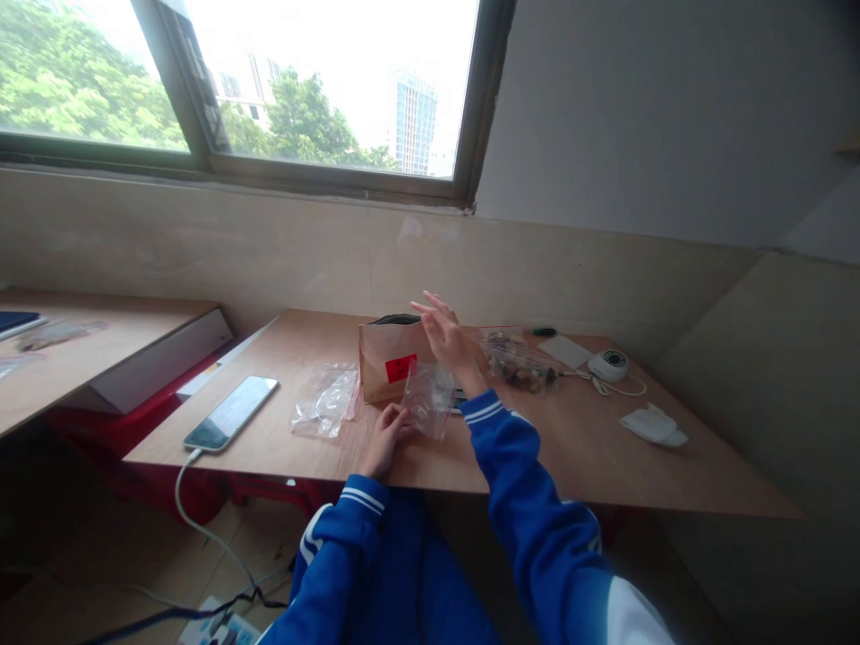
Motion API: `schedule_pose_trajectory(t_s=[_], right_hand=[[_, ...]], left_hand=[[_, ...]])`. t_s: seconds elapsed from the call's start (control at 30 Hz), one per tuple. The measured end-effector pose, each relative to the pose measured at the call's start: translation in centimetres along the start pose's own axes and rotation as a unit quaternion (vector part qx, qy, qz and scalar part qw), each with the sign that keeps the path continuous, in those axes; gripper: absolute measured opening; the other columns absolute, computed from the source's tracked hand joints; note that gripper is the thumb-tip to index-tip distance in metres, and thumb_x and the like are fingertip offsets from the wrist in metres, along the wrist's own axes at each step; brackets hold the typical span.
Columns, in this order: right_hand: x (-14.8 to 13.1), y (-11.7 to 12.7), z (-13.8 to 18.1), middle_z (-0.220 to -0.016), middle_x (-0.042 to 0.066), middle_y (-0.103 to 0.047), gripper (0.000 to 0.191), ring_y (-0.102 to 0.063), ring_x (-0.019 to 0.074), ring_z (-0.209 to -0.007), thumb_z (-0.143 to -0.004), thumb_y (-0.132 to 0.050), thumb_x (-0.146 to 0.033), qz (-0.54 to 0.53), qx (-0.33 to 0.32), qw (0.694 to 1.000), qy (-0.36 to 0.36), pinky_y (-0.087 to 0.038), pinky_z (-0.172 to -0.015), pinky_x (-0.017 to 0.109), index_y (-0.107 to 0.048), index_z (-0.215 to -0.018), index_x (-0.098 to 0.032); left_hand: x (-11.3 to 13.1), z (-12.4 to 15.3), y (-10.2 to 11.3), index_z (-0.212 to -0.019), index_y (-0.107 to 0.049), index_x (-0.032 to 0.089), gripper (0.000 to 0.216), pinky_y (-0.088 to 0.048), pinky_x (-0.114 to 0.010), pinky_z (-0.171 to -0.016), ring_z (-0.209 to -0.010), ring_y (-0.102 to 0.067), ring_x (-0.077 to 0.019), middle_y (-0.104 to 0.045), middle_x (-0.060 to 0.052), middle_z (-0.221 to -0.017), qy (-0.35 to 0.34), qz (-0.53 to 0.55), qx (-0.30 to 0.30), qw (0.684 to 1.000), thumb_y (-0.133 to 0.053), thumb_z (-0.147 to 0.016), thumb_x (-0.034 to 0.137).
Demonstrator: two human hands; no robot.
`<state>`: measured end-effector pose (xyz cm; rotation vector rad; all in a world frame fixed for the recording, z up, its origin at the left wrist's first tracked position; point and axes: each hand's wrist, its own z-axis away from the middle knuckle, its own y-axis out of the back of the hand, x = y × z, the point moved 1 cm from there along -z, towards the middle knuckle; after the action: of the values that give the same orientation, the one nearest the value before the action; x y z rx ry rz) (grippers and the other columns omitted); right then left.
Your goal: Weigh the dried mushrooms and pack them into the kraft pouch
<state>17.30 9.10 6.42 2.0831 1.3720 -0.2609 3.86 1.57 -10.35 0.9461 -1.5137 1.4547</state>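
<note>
My left hand (pixel 385 437) pinches the lower edge of a small clear plastic bag (pixel 428 400) and holds it up off the wooden table (pixel 564 457). My right hand (pixel 446 339) hovers above it with fingers spread, beside the open top of a brown paper bag (pixel 388 360) with a red label. Both arms wear blue sleeves with white stripes.
Another clear bag with a red zip (pixel 326 399) lies left of the paper bag. A phone (pixel 232 412) on a white cable lies at the left. To the right are a clear bag of dark pieces (pixel 520 363), a white round device (pixel 608 365), a tissue (pixel 653 425) and a notepad (pixel 565 350).
</note>
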Motion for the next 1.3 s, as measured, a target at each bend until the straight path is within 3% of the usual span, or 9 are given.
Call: schedule_pose_trajectory(t_s=[0.17,0.27,0.33,0.6,0.77,0.87,1.0,1.17,1.3], right_hand=[[0.3,1.7,7.3,-0.12,0.011,-0.055,0.036,-0.048,0.0227,-0.117,-0.088,-0.047,-0.045,0.0,0.131,0.977,-0.165,-0.033,-0.104,0.044,-0.056,-0.113,-0.021],[2.0,0.6,12.3,-0.13,0.014,-0.05,0.069,-0.048,0.0254,-0.12,-0.071,-0.067,-0.049,-0.058,0.057,0.956,-0.284,-0.038,-0.101,0.045,-0.041,-0.128,-0.02],[2.8,-0.3,14.3,-0.122,0.013,-0.057,0.067,-0.056,0.0239,-0.11,-0.071,-0.068,-0.049,-0.131,0.01,0.937,-0.322,-0.045,-0.094,0.041,-0.042,-0.126,-0.02],[2.1,-0.8,13.5,-0.09,0.008,-0.07,0.031,-0.065,0.022,-0.084,-0.083,-0.054,-0.047,-0.152,0.004,0.942,-0.299,-0.05,-0.078,0.033,-0.061,-0.087,-0.017],[0.8,-1.8,13.4,-0.086,0.008,-0.069,0.03,-0.064,0.0213,-0.08,-0.084,-0.052,-0.047,-0.133,0.032,0.944,-0.301,-0.049,-0.071,0.03,-0.058,-0.086,-0.018],[0.4,-2.1,14.1,-0.072,0.003,-0.066,0.032,-0.06,0.0161,-0.058,-0.082,-0.052,-0.051,-0.169,0.01,0.933,-0.318,-0.047,-0.054,0.026,-0.056,-0.085,-0.019],[2.4,0.2,15.7,-0.055,-0.003,-0.055,0.037,-0.048,0.0135,-0.039,-0.082,-0.049,-0.055,-0.183,-0.038,0.92,-0.345,-0.039,-0.039,0.024,-0.056,-0.093,-0.02],[10.1,7.5,17.2,-0.093,0.013,-0.061,0.028,-0.058,0.0246,-0.091,-0.086,-0.043,-0.037,0.125,0.128,0.952,-0.246,-0.048,-0.083,0.042,-0.06,-0.092,-0.016],[15.8,11.3,16.8,-0.122,0.022,-0.049,0.04,-0.044,0.0315,-0.118,-0.079,-0.047,-0.024,0.315,0.084,0.911,-0.253,-0.036,-0.099,0.048,-0.053,-0.116,-0.008]], left_hand=[[0.0,0.0,-0.1,-0.074,-0.051,0.018,0.03,-0.049,-0.024,-0.07,-0.073,-0.059,-0.0118,-0.057,0.001,-0.078,0.01,0.032,-0.01,0.999,-0.069,-0.069,0.042],[0.1,0.0,-0.2,-0.074,-0.051,0.018,0.028,-0.049,-0.026,-0.077,-0.079,-0.061,-0.0126,-0.059,0.001,-0.081,0.006,0.055,-0.027,0.998,-0.07,-0.069,0.038],[0.5,0.2,-0.3,-0.073,-0.051,0.018,0.027,-0.048,-0.026,-0.079,-0.081,-0.061,-0.0132,-0.06,0.002,-0.08,0.002,0.043,-0.037,0.998,-0.07,-0.069,0.037],[4.1,1.8,-2.6,-0.097,-0.058,0.022,0.034,-0.049,-0.024,-0.074,-0.099,-0.058,-0.0202,-0.062,-0.003,-0.105,-0.063,-0.108,0.015,0.992,-0.063,-0.074,0.046],[5.7,1.4,-4.0,-0.082,-0.057,0.018,0.034,-0.034,-0.019,-0.042,-0.049,-0.046,-0.0085,-0.055,0.003,-0.067,-0.122,-0.194,0.08,0.97,-0.056,-0.077,0.051],[6.1,2.0,-3.7,-0.072,-0.056,0.017,0.033,-0.027,-0.019,-0.038,-0.042,-0.035,-0.0052,-0.045,0.006,-0.055,-0.15,-0.2,0.125,0.96,-0.058,-0.076,0.05],[6.6,4.7,-1.6,-0.073,-0.052,0.018,0.03,-0.027,-0.017,-0.039,-0.041,-0.034,-0.0046,-0.043,0.007,-0.053,-0.167,-0.17,0.202,0.95,-0.061,-0.075,0.047],[8.5,6.5,4.0,-0.082,-0.05,0.018,0.033,-0.025,-0.015,-0.037,-0.043,-0.033,-0.0043,-0.039,0.009,-0.056,-0.176,-0.119,0.303,0.929,-0.063,-0.072,0.046],[10.1,4.3,8.9,-0.091,-0.051,0.016,0.042,-0.028,-0.018,-0.038,-0.043,-0.035,-0.0061,-0.043,0.007,-0.06,-0.125,-0.17,0.367,0.906,-0.061,-0.068,0.051]])
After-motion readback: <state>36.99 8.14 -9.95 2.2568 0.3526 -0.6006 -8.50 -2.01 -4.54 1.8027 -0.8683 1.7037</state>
